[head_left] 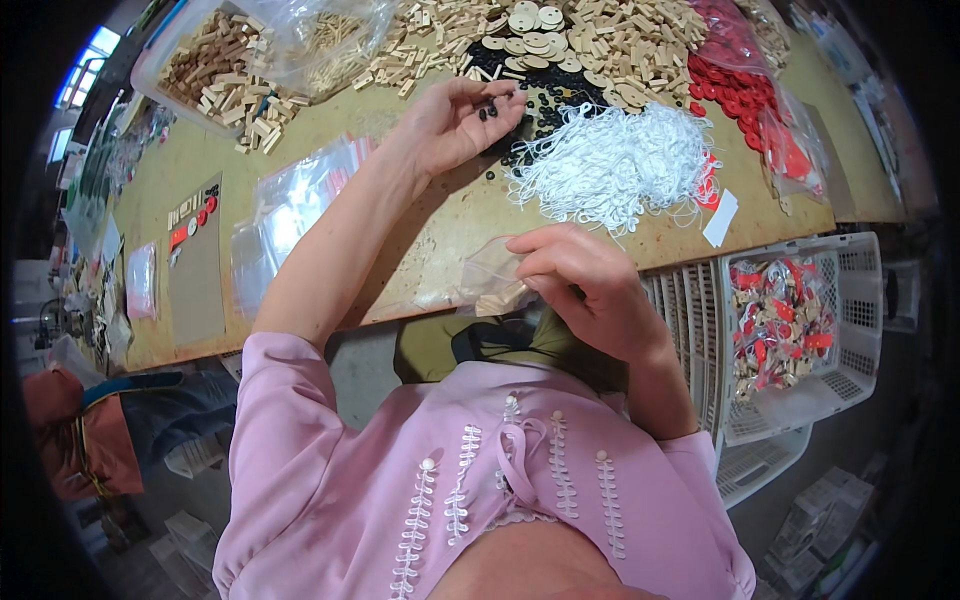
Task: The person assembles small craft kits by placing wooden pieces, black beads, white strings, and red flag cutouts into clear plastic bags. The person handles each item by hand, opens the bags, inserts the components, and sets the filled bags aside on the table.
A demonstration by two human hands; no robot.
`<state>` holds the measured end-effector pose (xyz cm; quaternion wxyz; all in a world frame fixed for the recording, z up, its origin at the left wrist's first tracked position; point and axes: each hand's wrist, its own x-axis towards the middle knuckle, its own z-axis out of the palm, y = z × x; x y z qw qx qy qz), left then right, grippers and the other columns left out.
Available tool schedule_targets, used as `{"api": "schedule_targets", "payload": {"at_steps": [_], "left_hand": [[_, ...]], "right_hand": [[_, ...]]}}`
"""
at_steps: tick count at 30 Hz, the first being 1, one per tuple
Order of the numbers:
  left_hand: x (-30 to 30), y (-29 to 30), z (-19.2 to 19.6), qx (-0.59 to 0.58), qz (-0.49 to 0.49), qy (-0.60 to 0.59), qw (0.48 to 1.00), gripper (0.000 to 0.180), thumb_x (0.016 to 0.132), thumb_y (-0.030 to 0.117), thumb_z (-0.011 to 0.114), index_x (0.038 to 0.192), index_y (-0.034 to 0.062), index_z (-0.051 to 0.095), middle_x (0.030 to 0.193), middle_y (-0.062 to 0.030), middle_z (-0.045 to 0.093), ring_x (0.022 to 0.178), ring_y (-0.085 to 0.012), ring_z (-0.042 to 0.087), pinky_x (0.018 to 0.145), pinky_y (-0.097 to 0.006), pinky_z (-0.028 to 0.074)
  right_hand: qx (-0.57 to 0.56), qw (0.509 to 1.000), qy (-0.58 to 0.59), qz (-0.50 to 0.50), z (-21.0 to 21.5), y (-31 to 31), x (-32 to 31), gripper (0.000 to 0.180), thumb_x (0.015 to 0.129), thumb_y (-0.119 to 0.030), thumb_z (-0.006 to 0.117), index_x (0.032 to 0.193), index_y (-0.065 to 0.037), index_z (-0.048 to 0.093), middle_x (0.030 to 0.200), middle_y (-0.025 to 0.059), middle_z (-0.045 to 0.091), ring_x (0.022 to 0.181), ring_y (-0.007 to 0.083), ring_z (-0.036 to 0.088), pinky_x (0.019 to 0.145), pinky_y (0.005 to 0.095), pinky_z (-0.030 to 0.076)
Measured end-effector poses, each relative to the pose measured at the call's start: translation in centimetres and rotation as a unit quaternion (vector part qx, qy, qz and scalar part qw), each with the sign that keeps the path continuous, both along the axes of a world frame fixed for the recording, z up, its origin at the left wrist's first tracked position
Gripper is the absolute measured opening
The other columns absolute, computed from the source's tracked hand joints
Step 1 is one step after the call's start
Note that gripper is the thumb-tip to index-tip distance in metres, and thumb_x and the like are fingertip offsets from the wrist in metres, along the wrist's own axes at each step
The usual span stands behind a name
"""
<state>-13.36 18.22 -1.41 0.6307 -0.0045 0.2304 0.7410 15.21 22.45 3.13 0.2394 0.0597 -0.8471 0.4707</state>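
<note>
My left hand (455, 125) is turned palm up over the table, its fingers partly curled, with several small black beads (488, 108) in it. It is beside a spread of similar black beads (543, 105). At the table's near edge my right hand (590, 285) pinches a small clear plastic bag (484, 268) by its side. Pale wooden pieces (500, 299) lie at the bottom of that bag. Close to both hands is a heap of white string loops (615, 165).
Wooden blocks (640, 40), round wooden discs (535, 42) and red rings (735, 95) are piled at the back. Flat clear bags (300, 195) lie left, near a sample board (196, 285). A white crate (858, 330) with filled bags stands right.
</note>
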Motion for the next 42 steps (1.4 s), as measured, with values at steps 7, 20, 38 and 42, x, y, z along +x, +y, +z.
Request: {"api": "schedule_targets", "payload": {"at_steps": [7, 20, 38, 42], "left_hand": [[1.3, -2.8, 0.1, 0.103, -0.042, -0.052, 0.992, 0.072, 0.113, 0.045, 0.023, 0.149, -0.0165, 0.032, 0.149, -0.0346, 0.044, 0.14, -0.0451, 0.046, 0.116, -0.053, 0.044], [2.8, -4.8, 0.5, 0.069, -0.045, -0.004, 0.997, 0.049, 0.102, 0.002, 0.038, 0.149, -0.0125, 0.04, 0.151, -0.0299, 0.047, 0.141, -0.0373, 0.05, 0.117, -0.048, 0.046], [2.8, -5.3, -0.1, 0.089, -0.045, 0.014, 0.995, 0.054, 0.097, -0.004, 0.039, 0.15, -0.0128, 0.038, 0.152, -0.0303, 0.047, 0.142, -0.0375, 0.049, 0.117, -0.047, 0.047], [2.6, -5.8, 0.9, 0.065, -0.029, 0.018, 0.997, 0.044, 0.102, 0.004, 0.04, 0.142, -0.0148, 0.045, 0.139, -0.0279, 0.056, 0.125, -0.0346, 0.061, 0.106, -0.042, 0.055]], "right_hand": [[-0.002, 1.0, 0.0, -0.003, -0.6, -0.3, 0.0, 0.015, 0.087, 0.007, 0.07, 0.1, -0.001, 0.069, 0.111, 0.0155, 0.073, 0.1, 0.0304, 0.071, 0.081, 0.0346, 0.055], [-0.008, 1.0, -0.021, 0.01, -0.2, -0.8, -0.2, 0.015, 0.087, 0.007, 0.07, 0.1, -0.001, 0.068, 0.112, 0.016, 0.071, 0.102, 0.0325, 0.07, 0.085, 0.0368, 0.055], [-0.011, 0.999, -0.023, 0.023, -0.4, -0.8, -0.3, 0.015, 0.089, 0.004, 0.069, 0.102, -0.002, 0.065, 0.114, 0.0159, 0.07, 0.105, 0.0348, 0.068, 0.088, 0.0391, 0.055], [0.018, 1.0, -0.003, -0.014, 0.1, -0.7, -0.5, 0.012, 0.088, 0.005, 0.069, 0.098, 0.0, 0.067, 0.11, 0.0166, 0.071, 0.098, 0.0324, 0.069, 0.084, 0.0368, 0.055]]}}
